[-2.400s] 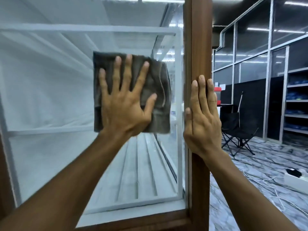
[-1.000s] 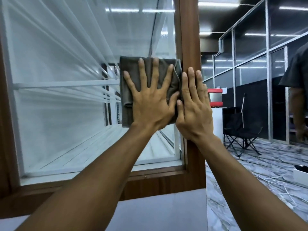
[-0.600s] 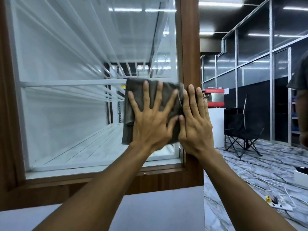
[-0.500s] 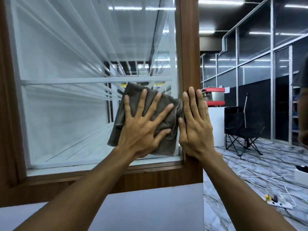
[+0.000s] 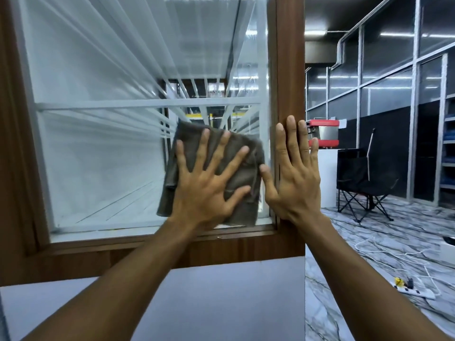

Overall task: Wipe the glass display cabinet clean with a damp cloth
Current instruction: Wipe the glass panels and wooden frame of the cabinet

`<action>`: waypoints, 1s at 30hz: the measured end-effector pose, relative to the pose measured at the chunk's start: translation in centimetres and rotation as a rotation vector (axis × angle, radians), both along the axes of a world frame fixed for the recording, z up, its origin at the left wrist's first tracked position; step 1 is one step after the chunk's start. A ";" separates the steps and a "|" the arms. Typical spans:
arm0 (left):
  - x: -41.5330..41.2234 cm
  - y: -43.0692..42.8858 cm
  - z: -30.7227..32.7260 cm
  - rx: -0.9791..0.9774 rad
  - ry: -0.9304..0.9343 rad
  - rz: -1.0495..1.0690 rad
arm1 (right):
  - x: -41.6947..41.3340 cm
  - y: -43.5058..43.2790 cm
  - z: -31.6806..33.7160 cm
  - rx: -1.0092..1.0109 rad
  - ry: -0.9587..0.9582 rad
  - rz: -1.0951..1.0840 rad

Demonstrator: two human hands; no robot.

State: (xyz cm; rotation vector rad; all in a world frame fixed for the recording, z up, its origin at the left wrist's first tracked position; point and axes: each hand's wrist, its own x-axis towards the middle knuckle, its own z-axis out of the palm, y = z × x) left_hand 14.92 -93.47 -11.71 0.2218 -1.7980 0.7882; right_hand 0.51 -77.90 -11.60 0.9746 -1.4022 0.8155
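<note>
The glass display cabinet [image 5: 103, 153] has a brown wooden frame [image 5: 288, 70] and white shelves inside. A folded grey cloth [image 5: 246, 173] lies flat against the glass pane near its lower right corner. My left hand [image 5: 209, 183] presses on the cloth with fingers spread wide. My right hand [image 5: 293, 173] rests flat and open against the wooden upright at the right of the pane, its thumb close to the cloth's right edge. Neither hand grips anything.
A white panel [image 5: 221, 299] sits below the wooden frame. To the right are a black folding chair [image 5: 362, 178], a red and silver machine [image 5: 323, 134] on a white stand, cables and a power strip [image 5: 413, 290] on the marble floor, and glass partitions.
My left hand and the cloth have slid down the glass from mid-height toward the lower right corner, tilting slightly. My right hand has stayed flat on the wooden upright.
</note>
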 end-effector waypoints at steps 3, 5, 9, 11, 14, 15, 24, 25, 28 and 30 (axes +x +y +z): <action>0.5 -0.6 2.6 0.188 0.175 0.022 | 0.4 -0.3 0.0 -0.016 -0.017 -0.048; -0.9 1.4 3.1 0.305 0.255 0.029 | 1.2 -0.9 -0.3 -0.028 -0.057 -0.067; -2.6 3.1 -0.7 0.112 0.008 0.009 | 1.9 -1.3 -1.9 -0.058 -0.078 -0.015; -1.2 1.4 -1.9 -0.014 -0.070 -0.025 | 1.5 -1.1 -2.2 -0.051 -0.057 -0.018; 1.8 -1.7 -1.7 -0.050 -0.034 0.000 | 1.5 -1.1 -2.2 -0.035 -0.037 -0.060; 2.5 -2.4 -1.4 -0.016 0.006 0.023 | 1.6 -1.1 -2.2 -0.032 -0.039 -0.066; -0.6 1.8 -1.3 0.118 -0.026 0.026 | 1.8 -1.1 -2.2 -0.021 -0.049 -0.099; 0.2 1.0 -1.6 0.080 -0.047 0.011 | 1.9 -1.2 -2.1 -0.021 -0.057 -0.104; 3.5 -2.8 -2.0 0.067 0.015 0.032 | 2.8 -1.6 -2.4 -0.038 -0.095 -0.090; 5.2 -4.6 -1.6 0.189 0.144 0.075 | 3.6 -2.2 -2.9 -0.023 -0.094 -0.073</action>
